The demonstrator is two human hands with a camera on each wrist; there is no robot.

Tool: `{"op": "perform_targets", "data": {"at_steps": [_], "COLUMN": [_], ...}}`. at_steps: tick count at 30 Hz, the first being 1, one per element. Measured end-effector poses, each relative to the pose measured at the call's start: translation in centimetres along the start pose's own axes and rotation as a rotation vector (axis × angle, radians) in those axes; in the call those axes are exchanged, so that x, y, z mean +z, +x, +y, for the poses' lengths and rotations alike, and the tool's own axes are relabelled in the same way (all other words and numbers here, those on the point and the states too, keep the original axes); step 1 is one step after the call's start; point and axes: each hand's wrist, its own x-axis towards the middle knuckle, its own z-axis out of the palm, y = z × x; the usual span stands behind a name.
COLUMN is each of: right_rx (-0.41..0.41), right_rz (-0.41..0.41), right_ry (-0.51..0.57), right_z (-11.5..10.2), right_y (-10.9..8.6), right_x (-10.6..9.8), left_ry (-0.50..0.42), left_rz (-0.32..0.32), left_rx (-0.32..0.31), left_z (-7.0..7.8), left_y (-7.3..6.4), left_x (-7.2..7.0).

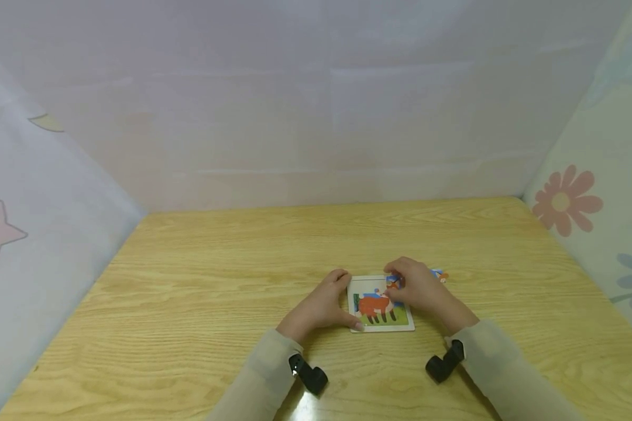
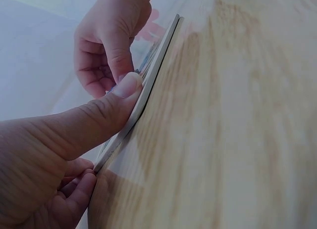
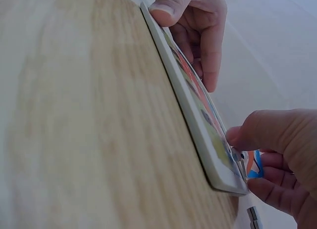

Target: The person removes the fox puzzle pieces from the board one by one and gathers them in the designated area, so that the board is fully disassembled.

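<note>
A square picture puzzle board (image 1: 366, 285) with a pale rim lies on the table, showing a red-orange animal on green grass over its lower part. My left hand (image 1: 323, 301) grips its left side, thumb on the near left corner and fingers by the far left corner. Over the board's far right part, my right hand (image 1: 418, 286) pinches a puzzle piece (image 3: 255, 164) with blue, orange and white on it. This piece is tilted up close to the board's surface in the right wrist view. Part of the picture is hidden beneath the right hand.
Just beyond the right hand lies a loose puzzle piece (image 1: 440, 275), blue with orange, partly covered by that hand. The wooden table (image 1: 216, 263) is bounded by pale cloth walls (image 1: 316, 128) at the back and sides. Small cameras (image 1: 313, 379) sit on both wrists.
</note>
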Motion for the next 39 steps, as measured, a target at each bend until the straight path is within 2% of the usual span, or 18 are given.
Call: {"op": "perform_targets", "data": {"at_steps": [12,20,27,39], "right_rx": [-0.015,0.022,-0.008,0.065], "right_rz": [0.087,0.142,0.226,0.259], "right_ry": [0.026,0.027,0.009,-0.008], "right_z": [0.5,0.5,0.6,0.6], "right_y": [-0.7,-1.2,-1.6,-2.0], "right_x": [0.3,0.4,0.3,0.2], "left_ry": [-0.029,-0.022,-0.014,-0.004], "left_rz": [-0.005,-0.005,-0.002,-0.001], "left_rx": [-0.004,-0.012,-0.009,-0.004], "left_z": [0.1,0.1,-0.1,-0.2], "left_y": [-0.1,-0.1,-0.1,-0.1], "left_x": [0.0,0.1,0.0,-0.1]}}
